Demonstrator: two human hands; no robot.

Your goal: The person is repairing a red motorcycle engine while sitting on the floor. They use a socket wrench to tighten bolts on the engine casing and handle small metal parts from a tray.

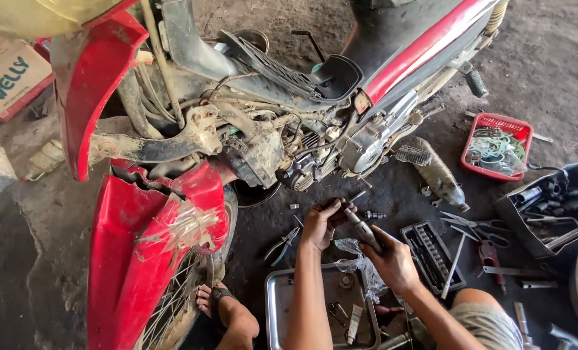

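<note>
My right hand grips the dark handle of a screwdriver-like tool whose tip points up-left. My left hand closes around a small dark part at that tip, just below the dirty engine of a red motorcycle. A crumpled clear plastic bag hangs beneath my right hand. A small spark plug lies on the ground beside the tool.
A metal tray with small parts sits under my forearms. Pliers lie to the left, a socket case, scissors and a hammer to the right. A red basket, a black toolbox and my sandalled foot are nearby.
</note>
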